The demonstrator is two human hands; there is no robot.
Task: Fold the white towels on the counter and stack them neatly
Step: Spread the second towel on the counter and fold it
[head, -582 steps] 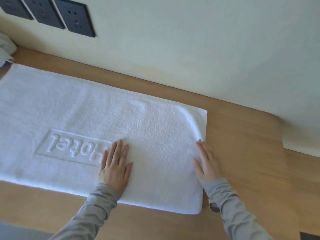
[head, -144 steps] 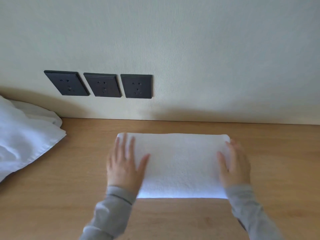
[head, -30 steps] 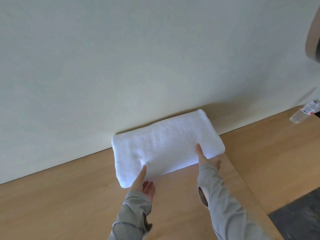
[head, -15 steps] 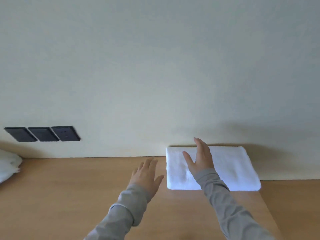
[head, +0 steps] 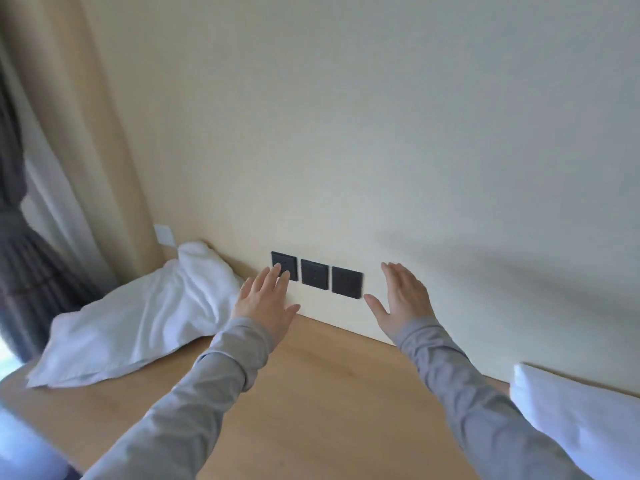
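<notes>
**Counter with towels, both hands raised and empty**

Left hand (head: 265, 303): open, fingers spread and extended, palm down, holding nothing. Raised above the wooden counter (head: 311, 393), fingertips overlapping the leftmost wall outlet as seen from the head camera. Grey sleeve (head: 194, 403) down to the wrist.

Right hand (head: 403, 299): open, fingers together and straight, thumb out to the side, holding nothing. Raised above the counter, just right of the outlets. Same grey sleeve along the forearm.

Unfolded towels (head: 138, 320): white, rumpled heap at the far left of the counter, against the wall corner, one end bunched up high near the wall. Just left of the left hand; contact with the hand not discernible.

Folded towel (head: 575, 414): white, flat-sided bundle at the right edge of view, on the counter and close to the wall, partly cut off by the frame. Beside the right forearm, well apart from the unfolded heap.

Wall outlets (head: 316, 278): three dark square plates in a row, low on the pale wall (head: 381, 133), between the two hands.

Bare counter surface between the heap and the folded towel, under both forearms.

Curtain (head: 31, 237): beige and dark grey panels at far left, blurred.

Small white plate (head: 165, 233) on the wall above the heap; kind not discernible.
</notes>
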